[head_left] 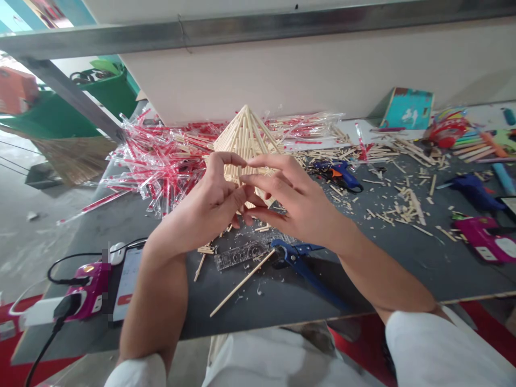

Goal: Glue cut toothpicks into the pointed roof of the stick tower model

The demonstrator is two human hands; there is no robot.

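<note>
My left hand (209,201) and my right hand (300,201) meet at the fingertips over the middle of the table. Both are closed, fingers bent in a pinch; whatever lies between them is hidden or too small to make out. Right behind them stands a small model with a pointed roof (245,131), built from pale wooden sticks, its lower part mostly covered by my hands. Whether my fingers touch the model I cannot tell. Nearer to me lie a blue-handled cutter (306,266), a clear plastic ruler (242,255) and a loose wooden stick (242,284).
Red-and-clear plastic wrappers (161,161) are heaped at the left. A blue glue gun (342,174), another blue glue gun (475,191) and stick scraps (407,207) lie rightward. Pink power strips (89,287) with cords and a phone (128,282) sit near the edges. A metal bar (258,29) crosses above.
</note>
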